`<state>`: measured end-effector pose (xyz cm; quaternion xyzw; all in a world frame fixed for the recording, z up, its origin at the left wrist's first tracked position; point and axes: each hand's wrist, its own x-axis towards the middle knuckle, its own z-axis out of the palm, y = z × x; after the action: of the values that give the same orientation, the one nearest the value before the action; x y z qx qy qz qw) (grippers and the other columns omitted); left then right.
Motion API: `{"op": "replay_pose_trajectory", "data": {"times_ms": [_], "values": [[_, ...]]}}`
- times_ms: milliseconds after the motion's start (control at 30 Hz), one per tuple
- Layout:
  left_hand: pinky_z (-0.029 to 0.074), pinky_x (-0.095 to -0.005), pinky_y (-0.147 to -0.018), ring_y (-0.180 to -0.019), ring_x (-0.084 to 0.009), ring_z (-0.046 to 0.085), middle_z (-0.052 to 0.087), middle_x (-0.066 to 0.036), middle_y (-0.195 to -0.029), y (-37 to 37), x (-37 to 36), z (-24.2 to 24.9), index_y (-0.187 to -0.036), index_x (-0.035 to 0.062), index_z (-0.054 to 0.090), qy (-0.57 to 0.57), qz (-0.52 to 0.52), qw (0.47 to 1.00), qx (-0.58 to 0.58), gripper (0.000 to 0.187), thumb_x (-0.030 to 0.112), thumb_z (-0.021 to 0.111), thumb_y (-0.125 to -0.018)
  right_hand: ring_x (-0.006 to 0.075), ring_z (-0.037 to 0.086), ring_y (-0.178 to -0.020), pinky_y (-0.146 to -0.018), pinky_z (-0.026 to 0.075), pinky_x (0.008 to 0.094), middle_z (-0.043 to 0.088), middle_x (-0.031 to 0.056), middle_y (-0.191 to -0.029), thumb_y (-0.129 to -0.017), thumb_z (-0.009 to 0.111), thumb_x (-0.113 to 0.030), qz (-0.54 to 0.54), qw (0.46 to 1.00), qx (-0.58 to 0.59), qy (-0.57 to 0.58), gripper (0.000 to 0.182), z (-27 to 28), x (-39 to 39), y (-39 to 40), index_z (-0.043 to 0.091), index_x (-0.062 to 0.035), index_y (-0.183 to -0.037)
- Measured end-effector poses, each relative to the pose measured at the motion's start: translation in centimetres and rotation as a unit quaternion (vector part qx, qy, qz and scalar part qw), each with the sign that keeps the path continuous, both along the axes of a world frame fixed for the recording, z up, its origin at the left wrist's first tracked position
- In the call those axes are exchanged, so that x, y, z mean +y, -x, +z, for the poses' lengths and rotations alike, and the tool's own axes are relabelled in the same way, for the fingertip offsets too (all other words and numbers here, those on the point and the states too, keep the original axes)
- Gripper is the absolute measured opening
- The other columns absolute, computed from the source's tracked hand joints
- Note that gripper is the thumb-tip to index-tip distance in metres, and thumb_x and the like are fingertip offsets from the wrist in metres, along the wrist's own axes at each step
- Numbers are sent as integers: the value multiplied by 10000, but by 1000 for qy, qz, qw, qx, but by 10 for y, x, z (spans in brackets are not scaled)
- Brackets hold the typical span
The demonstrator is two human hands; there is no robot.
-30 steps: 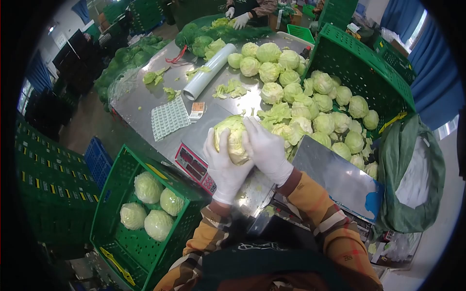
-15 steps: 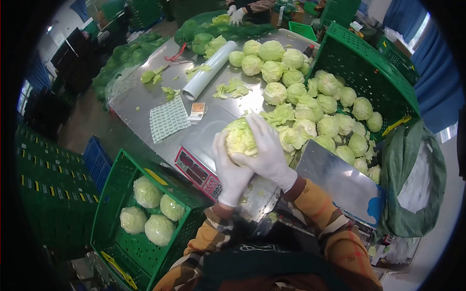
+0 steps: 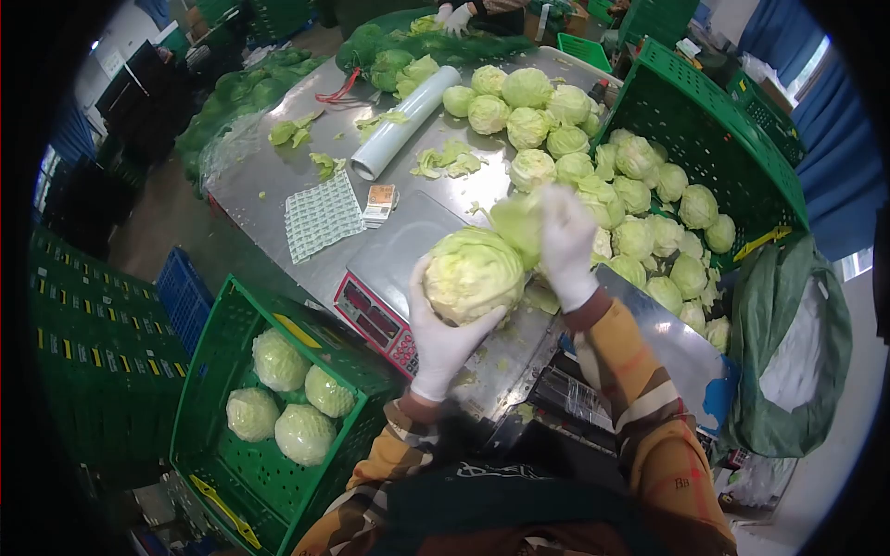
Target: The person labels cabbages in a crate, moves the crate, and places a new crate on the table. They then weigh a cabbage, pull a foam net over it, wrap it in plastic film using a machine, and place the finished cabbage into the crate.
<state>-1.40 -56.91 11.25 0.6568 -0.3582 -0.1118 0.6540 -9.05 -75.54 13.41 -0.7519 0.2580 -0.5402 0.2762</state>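
Observation:
A pale green cabbage (image 3: 473, 276) rests in my gloved left hand (image 3: 441, 343), whose fingers and thumb cup it from below and the left. To its right, my gloved right hand (image 3: 568, 243) is closed and blurred by motion. It grips a loose cabbage leaf (image 3: 516, 227) that hangs off the cabbage's upper right side; whether the leaf is still attached cannot be seen. Beneath the cabbage lies the metal plate of a red-fronted digital scale (image 3: 378, 315). Several trimmed cabbages (image 3: 528, 128) are heaped beyond my right hand.
A green crate (image 3: 320, 320) with wrapped cabbages stands at lower left. The metal table (image 3: 269, 199) carries a film roll (image 3: 406, 125), a label sheet (image 3: 323, 218) and leaf scraps. A tipped green crate (image 3: 709, 116) borders the heap. Across the table are another person's gloved hands (image 3: 454, 18).
My right hand has left the cabbage's side and moved right, pulling a leaf outward. My left hand keeps the cabbage, which now shows more fully.

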Motion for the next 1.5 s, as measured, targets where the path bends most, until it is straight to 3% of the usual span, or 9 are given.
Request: {"op": "replay_pose_trajectory", "data": {"times_ms": [167,233,333,500,600,733,900,1167,1500], "values": [[397,-387,-1084,-1274,-246,442,416,-123,-1348,-12,19,13,-1441,43,258,97,-68,980,160,997,26,843,-634,293,600,-694,-682,476,371,678,168,-859,-957,576,-302,-116,974,39,-189,329,32,-103,6,652,11,-1021],[408,-397,-1076,-1281,-249,449,409,-132,-1368,-22,20,1,-1447,46,255,103,-63,980,160,997,-1,833,-635,329,624,-954,-847,484,415,652,202,-1099,-933,596,-381,-166,963,199,69,476,31,-109,-5,590,21,-1189],[387,-437,-1108,-1351,-326,401,362,-123,-1481,-26,18,3,-1489,64,220,211,-162,845,463,977,496,750,-791,391,484,-1274,-1065,388,416,529,250,-1349,-915,595,-479,-67,946,312,59,690,12,-80,-5,465,9,-1385],[368,-571,-1087,-1396,-364,313,273,-118,-1540,-21,20,-21,-1508,210,262,177,-176,862,441,821,587,602,-863,248,416,-1364,-1126,323,360,475,162,-1453,-975,551,-406,279,888,227,-286,580,30,21,-3,464,-47,-1422],[374,-535,-1101,-1371,-336,361,289,-136,-1503,-23,18,-29,-1498,212,117,55,-102,993,35,1085,41,832,-699,242,514,-1278,-1095,365,344,569,168,-1356,-991,530,-365,313,903,165,-244,514,6,43,5,500,-44,-1392],[608,-444,-785,-1223,-305,532,410,-157,-1433,-33,17,-2,-1468,156,294,160,-186,811,531,681,302,649,-905,249,628,-1092,-957,474,349,641,192,-1227,-967,576,-310,229,914,169,-288,437,-4,54,61,590,1,-1274],[302,-406,-1123,-1332,-305,400,397,-188,-1458,-51,-1,-72,-1468,-4,316,-96,25,995,6,697,249,666,-920,183,647,-1037,-930,482,309,702,145,-1117,-954,598,-254,62,944,128,-298,350,-2,54,183,652,-2,-1191],[267,-413,-1153,-1376,-308,363,349,-221,-1498,-65,-21,-57,-1473,-31,297,-152,-1,984,-93,702,278,638,-943,262,668,-1013,-888,496,337,703,167,-1075,-912,596,-249,-329,923,29,-197,337,18,7,440,670,4,-1122],[290,-447,-1128,-1331,-376,401,426,-249,-1432,-69,-30,-52,-1426,-56,379,-190,24,942,-277,594,265,581,-969,404,580,-1072,-959,448,487,617,204,-1195,-863,597,-265,-677,640,360,-51,334,-7,-125,656,692,-82,-1125]]}}
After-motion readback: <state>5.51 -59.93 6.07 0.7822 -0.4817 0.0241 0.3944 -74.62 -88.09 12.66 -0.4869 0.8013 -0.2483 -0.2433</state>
